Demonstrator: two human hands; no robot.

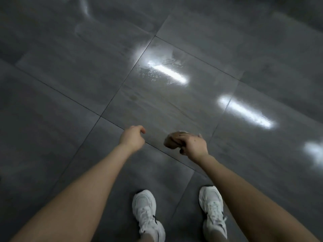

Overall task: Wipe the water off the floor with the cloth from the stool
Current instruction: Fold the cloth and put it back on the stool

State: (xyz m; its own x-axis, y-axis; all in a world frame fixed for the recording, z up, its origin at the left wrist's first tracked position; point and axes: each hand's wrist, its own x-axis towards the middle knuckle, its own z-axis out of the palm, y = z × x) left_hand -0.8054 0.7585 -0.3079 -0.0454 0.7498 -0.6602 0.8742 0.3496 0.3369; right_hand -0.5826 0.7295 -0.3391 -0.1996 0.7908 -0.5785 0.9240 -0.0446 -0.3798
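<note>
— Any writing or brand to read here?

— None that I can make out. The two white shoes (148, 216) carry dark marks on their sides, too blurred to read.

— Where is the cloth?

— One brown cloth (172, 140), bunched up in the right hand (194, 145), whose fingers are clenched around it, held above the floor (70, 75). The left hand (132, 137) is beside it, apart, loosely curled with nothing in it.

— And the water?

— One patch of water (157, 70), speckled with droplets, lies beyond the hands, on the tile just right of a grout line, under the nearest bright light streak. It sits well apart from the cloth.

— How much room is there?

— Large grey tiles run out on every side; no floor edge or wall shows. Three light reflections cross the right part. Both shoes stand at the near edge of the view, on either side of a grout line.
</note>
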